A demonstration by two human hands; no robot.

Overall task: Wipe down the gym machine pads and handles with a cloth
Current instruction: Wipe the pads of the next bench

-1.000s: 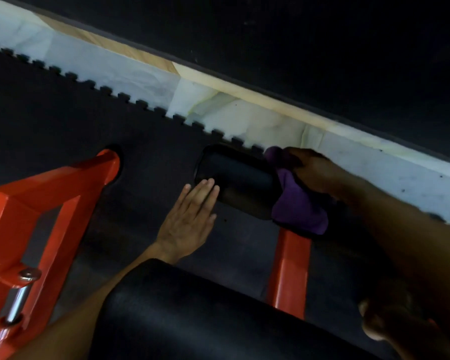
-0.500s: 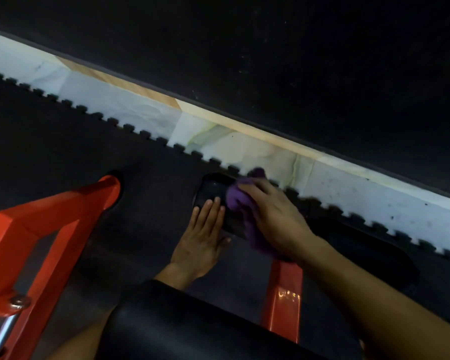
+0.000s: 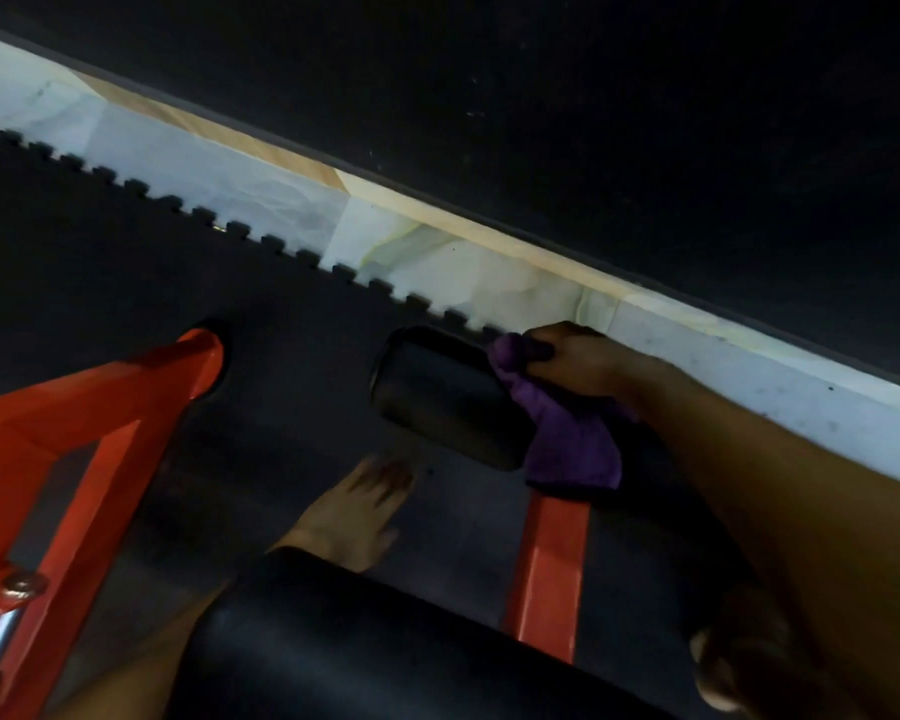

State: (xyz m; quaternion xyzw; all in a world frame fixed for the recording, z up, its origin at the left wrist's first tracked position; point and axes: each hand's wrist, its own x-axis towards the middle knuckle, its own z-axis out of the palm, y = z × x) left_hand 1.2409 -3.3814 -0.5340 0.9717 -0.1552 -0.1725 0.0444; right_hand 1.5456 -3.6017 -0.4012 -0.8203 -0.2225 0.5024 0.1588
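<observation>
Dark rubber floor matting (image 3: 100, 262) with a toothed edge met a pale marble strip (image 3: 261, 189) beyond my hands.

My right hand (image 3: 578, 358) gripped the purple cloth (image 3: 567, 439), fingers curled round it, against the black roller pad (image 3: 448, 397). My left hand (image 3: 354, 511) hung blurred below that pad, fingers loosely extended, holding nothing, apart from it. Orange frame (image 3: 89, 423) stood left of it.

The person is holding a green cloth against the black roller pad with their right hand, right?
Not quite: the cloth is purple, not green. The head view shows the right hand gripping it against the black roller pad.
</observation>
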